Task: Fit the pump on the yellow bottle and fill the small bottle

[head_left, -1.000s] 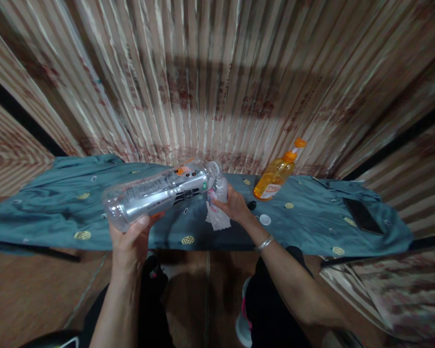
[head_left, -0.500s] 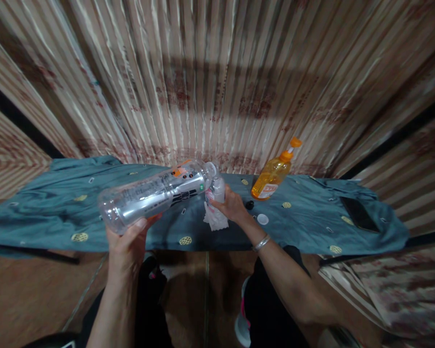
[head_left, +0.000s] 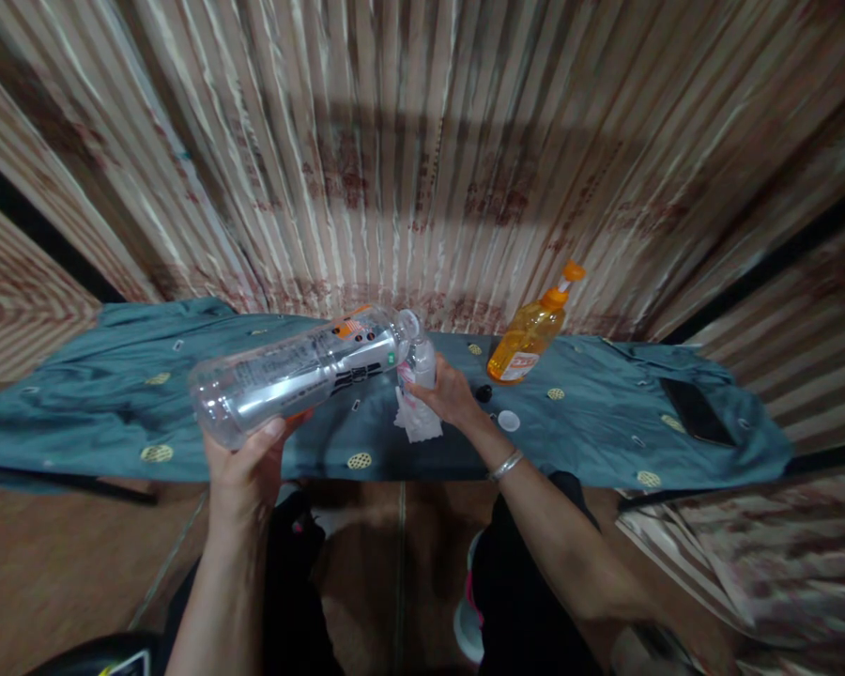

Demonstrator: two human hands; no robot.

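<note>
My left hand (head_left: 250, 465) is wrapped round the lower part of a large clear plastic bottle (head_left: 299, 368), which lies tilted nearly sideways with its mouth to the right. That mouth sits at the top of a small clear bottle (head_left: 423, 361); whether the two touch I cannot tell. Closed round the small bottle is my right hand (head_left: 451, 392), wearing a silver bangle. A crumpled white tissue (head_left: 418, 421) lies on the cloth beneath the small bottle. Liquid inside either clear bottle is hard to make out.
An orange pump bottle (head_left: 528, 336) stands to the right on the teal cloth (head_left: 591, 422). Near my right wrist lie a black cap (head_left: 483, 393) and a white round lid (head_left: 508, 421). A black phone (head_left: 697, 411) rests at the far right. Striped curtains (head_left: 422, 169) hang behind.
Both hands keep their hold, and the two bottles stay mouth to mouth in nearly the same pose. The whole view has shifted slightly.
</note>
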